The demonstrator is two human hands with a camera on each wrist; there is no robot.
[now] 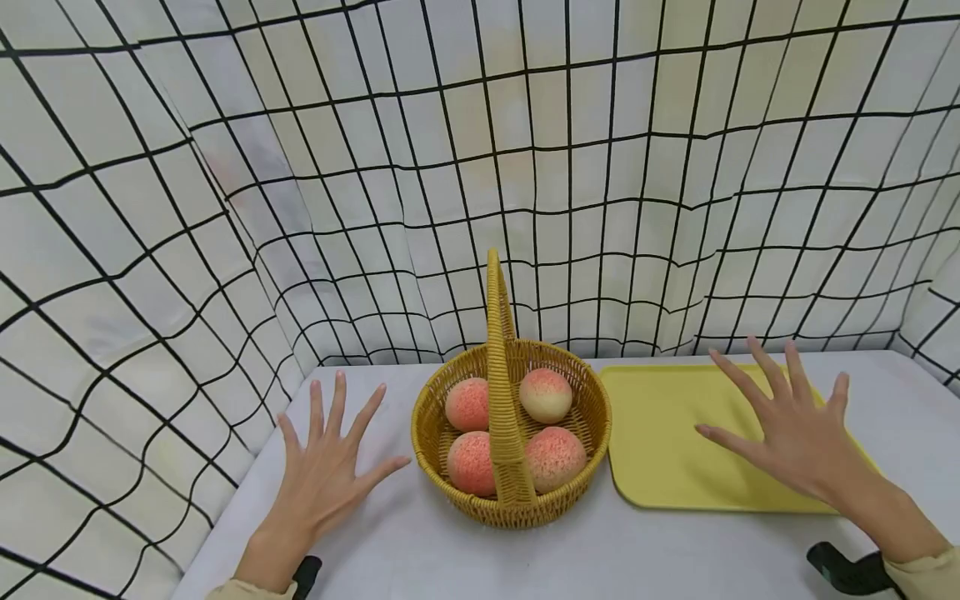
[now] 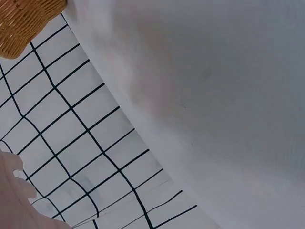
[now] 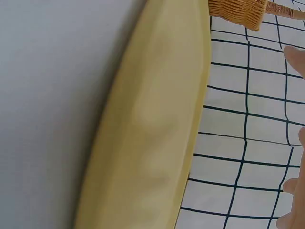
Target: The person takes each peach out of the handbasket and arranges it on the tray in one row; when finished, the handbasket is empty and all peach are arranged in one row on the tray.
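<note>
A round wicker basket [image 1: 512, 510] with a tall arched handle stands mid-table in the head view. Several pink-and-cream peaches [image 1: 546, 395] lie inside it, partly hidden behind the handle. To the basket's left, my left hand [image 1: 324, 471] is spread with fingers straight, its thumb tip pointing at the basket's rim. My right hand [image 1: 798, 433] is spread too, above the right part of a yellow tray [image 1: 660, 442], and holds nothing. In the left wrist view, fingers [image 2: 14, 195] show at the lower left edge; the right wrist view has fingers [image 3: 298, 191] along its right edge.
A white cloth covers the table [image 1: 570, 558]. Behind and to the left rises a white backdrop [image 1: 450, 200] with a black grid pattern, meeting the table's far edge. The tray sits right beside the basket. A dark strap [image 1: 855, 571] shows at the right wrist.
</note>
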